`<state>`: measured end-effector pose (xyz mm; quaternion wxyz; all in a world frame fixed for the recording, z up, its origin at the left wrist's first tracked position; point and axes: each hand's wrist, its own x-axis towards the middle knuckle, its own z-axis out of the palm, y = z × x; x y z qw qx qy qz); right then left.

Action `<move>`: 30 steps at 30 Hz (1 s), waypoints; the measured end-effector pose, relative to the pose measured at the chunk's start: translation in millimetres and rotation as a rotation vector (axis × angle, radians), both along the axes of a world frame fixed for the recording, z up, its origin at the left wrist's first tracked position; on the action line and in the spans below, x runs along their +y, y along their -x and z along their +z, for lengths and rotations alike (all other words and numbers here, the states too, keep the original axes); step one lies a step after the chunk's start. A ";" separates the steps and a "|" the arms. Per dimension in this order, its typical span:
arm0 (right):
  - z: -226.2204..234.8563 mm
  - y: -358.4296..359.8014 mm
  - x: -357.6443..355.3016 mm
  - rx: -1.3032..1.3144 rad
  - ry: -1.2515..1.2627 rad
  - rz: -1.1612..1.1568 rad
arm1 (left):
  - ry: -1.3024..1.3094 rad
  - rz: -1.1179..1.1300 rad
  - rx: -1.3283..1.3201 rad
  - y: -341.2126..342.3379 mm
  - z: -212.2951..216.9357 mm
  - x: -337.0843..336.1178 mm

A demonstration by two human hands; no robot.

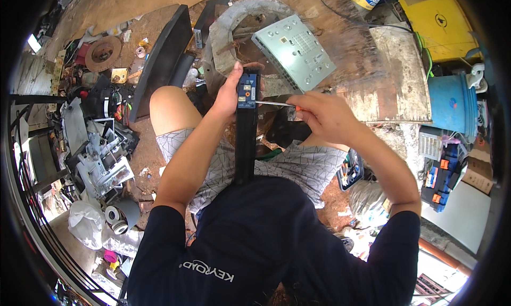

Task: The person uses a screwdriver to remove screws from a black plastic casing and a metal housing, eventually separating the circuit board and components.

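My left hand (pixel 230 94) is closed around the far end of a long black bar-shaped casing (pixel 245 146). The casing points back toward my body. A blue panel with small connectors, perhaps a circuit board (pixel 247 89), shows on its upper face. In my right hand (pixel 324 116) is a screwdriver (pixel 272 103), its orange handle mostly hidden by the fingers. The thin metal shaft points left, and its tip meets the right edge of the casing beside the blue panel. Past both hands, a silver-green perforated metal box (pixel 295 51) lies tilted on a grey ring-shaped piece (pixel 221 31).
A worn wooden board (pixel 351 55) spreads ahead to the right. A large black panel (pixel 162 63) leans at left, near scrap metal parts (pixel 104 165). To the right stand a blue bucket (pixel 452 111), a yellow case (pixel 436 21) and a tool box with orange clips (pixel 441 173).
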<state>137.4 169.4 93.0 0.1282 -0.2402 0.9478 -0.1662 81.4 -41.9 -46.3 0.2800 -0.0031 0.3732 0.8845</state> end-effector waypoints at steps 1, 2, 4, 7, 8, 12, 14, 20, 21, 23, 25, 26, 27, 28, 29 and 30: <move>-8.5 -4.7 5.4 0.000 0.093 -0.043 | -0.023 -0.028 -0.001 0.3 -1.9 -2.0; -17.1 -10.0 9.5 0.032 0.097 -0.063 | -0.014 -0.036 -0.004 0.0 -4.5 -0.6; -31.1 -18.2 13.9 0.090 0.104 -0.093 | 0.001 -0.041 -0.013 -0.7 -8.3 1.2; -41.6 -33.3 12.4 0.072 0.177 -0.237 | -0.061 -0.051 -0.063 -2.4 -6.7 0.2; -45.2 -34.1 11.6 0.122 0.197 -0.258 | -0.099 -0.054 -0.079 -1.3 -5.7 0.4; -38.5 -24.6 -21.7 0.205 0.234 -0.229 | -0.020 -0.021 -0.113 -1.3 -11.8 6.8; -41.6 -13.0 -44.6 0.216 0.192 -0.177 | -0.039 -0.026 -0.114 0.0 -15.3 7.1; -52.7 19.8 -57.7 0.247 0.058 -0.070 | -0.071 0.003 -0.185 -1.0 -9.0 13.3; -48.4 25.2 -57.3 0.233 0.057 -0.041 | -0.068 0.021 -0.178 -1.2 -7.2 15.6; -39.2 36.1 -55.0 0.207 0.052 0.011 | -0.092 -0.048 -0.129 0.8 -12.6 11.0; -41.1 39.2 -54.5 0.259 0.073 0.055 | -0.104 -0.085 -0.117 1.2 -15.8 10.4; -43.2 39.8 -54.0 0.284 0.083 0.077 | -0.103 -0.082 -0.131 -0.2 -14.9 10.9; -46.2 39.9 -53.7 0.309 0.079 0.095 | -0.102 -0.080 -0.145 -0.9 -13.3 11.5; -50.1 39.9 -53.5 0.333 0.075 0.113 | -0.075 -0.067 -0.149 -0.6 -10.7 13.1; -54.4 39.5 -54.2 0.357 0.078 0.134 | -0.042 -0.050 -0.154 -1.1 -5.1 13.3; -57.3 39.3 -53.5 0.361 0.135 0.127 | -0.010 -0.032 -0.159 -1.8 -2.6 13.2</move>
